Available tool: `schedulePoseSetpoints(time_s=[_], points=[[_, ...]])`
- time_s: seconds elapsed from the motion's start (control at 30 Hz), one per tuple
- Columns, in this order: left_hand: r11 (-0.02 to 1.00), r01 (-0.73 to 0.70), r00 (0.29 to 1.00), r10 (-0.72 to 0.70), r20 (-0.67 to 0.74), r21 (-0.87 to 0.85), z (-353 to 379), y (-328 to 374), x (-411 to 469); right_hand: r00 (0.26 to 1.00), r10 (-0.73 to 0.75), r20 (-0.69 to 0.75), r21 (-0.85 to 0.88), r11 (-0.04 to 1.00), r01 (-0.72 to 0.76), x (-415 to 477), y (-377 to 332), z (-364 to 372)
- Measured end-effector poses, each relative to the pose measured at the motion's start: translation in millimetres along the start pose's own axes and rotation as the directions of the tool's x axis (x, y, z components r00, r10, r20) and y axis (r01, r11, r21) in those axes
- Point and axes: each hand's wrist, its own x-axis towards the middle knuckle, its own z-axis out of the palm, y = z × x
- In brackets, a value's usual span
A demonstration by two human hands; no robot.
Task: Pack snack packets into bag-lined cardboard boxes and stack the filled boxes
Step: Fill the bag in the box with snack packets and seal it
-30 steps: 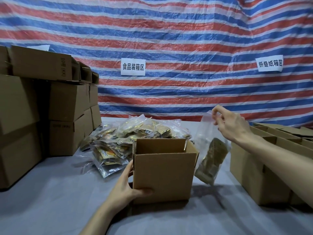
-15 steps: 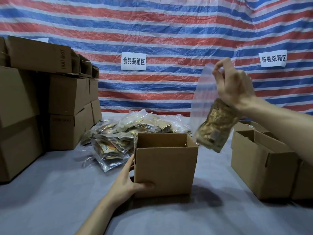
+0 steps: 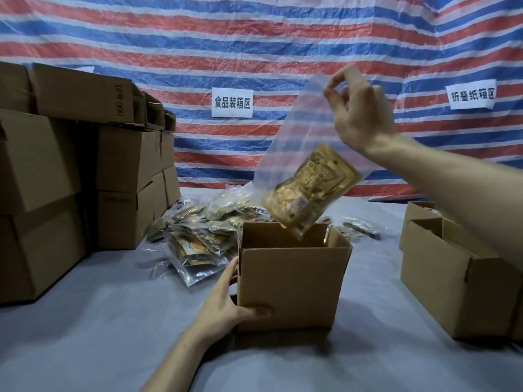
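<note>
An open cardboard box stands on the grey table in front of me. My left hand grips its lower left corner, thumb across the front face. My right hand pinches the top edge of a clear plastic bag high above the box. Golden snack packets sit in the bag's bottom, which hangs tilted just over the box opening. A pile of bagged snack packets lies behind and left of the box.
Stacked closed cardboard boxes rise along the left. Open boxes stand at the right edge under my right forearm. A striped tarp wall with two white labels closes the back.
My right hand has lifted the bag of packets from beside the box up and leftward, so its bottom now hangs over the box opening. My left hand has stayed on the box.
</note>
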Motion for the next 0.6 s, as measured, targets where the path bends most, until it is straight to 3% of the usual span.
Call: schedulePoseSetpoints(time_s=[0.17,0.4,0.47,0.6], points=[[1.000,-0.006,1.000,0.006,0.004,0.010,-1,0,0,0.965,-0.239,0.103,-0.043,0.969,0.245,-23,-6,17],[1.000,-0.015,1.000,0.016,0.011,-0.018,-1,1,0,0.825,-0.442,0.352,-0.014,0.879,0.476,-65,16,29],[1.000,-0.005,1.000,0.005,0.021,-0.030,-1,1,0,0.803,-0.472,0.363,-0.033,0.855,0.517,-67,20,29],[0.999,0.006,1.000,-0.005,0.021,-0.036,-1,2,-1,0.828,-0.488,0.277,-0.086,0.845,0.527,-61,20,29]])
